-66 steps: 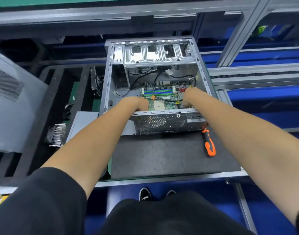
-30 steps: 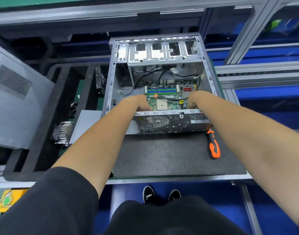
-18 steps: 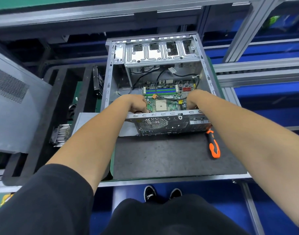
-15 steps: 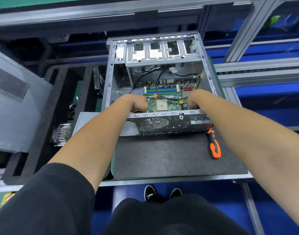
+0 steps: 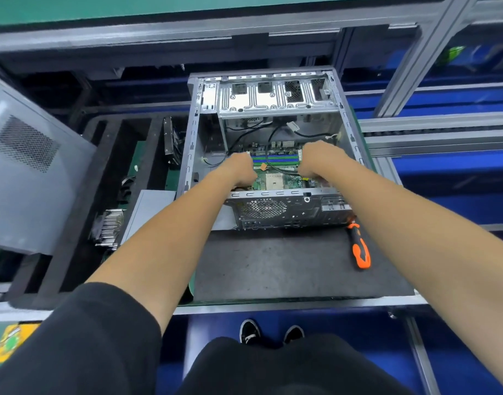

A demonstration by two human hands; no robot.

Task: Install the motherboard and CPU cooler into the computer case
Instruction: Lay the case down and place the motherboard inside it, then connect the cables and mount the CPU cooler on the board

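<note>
Both my hands, left (image 5: 240, 169) & right (image 5: 318, 159), on motherboard (image 5: 276, 178) inside case (image 5: 287, 209); grip state unclear. Align holes w/ standoffs, press evenly.

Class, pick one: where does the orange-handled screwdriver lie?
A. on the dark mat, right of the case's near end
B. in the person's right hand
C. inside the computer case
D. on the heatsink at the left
A: the screwdriver lies on the dark mat beside the computer case, and neither hand holds it.
</note>
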